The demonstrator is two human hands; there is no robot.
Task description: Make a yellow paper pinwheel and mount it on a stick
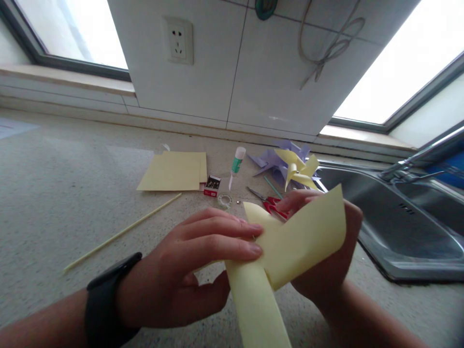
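Observation:
A yellow paper pinwheel (290,246) with cut, curling blades is held up over the counter between both hands. My left hand (188,266), with a black watch on its wrist, presses its fingertips on the paper near the middle, thumb below. Something small and pointed, perhaps a pin tip, shows by those fingertips. Behind the right blade my right hand (337,246) grips the paper, most of its fingers hidden. Red-handled scissors (267,200) lie just beyond the paper, near the right fingers.
Yellow paper sheets (170,171), a box of pins (212,186), a tape roll (224,200) and a glue stick (238,161) stand along the back. A yellow stick (123,233) lies left. Finished pinwheels (300,166) sit beside the metal sink (409,222) at right.

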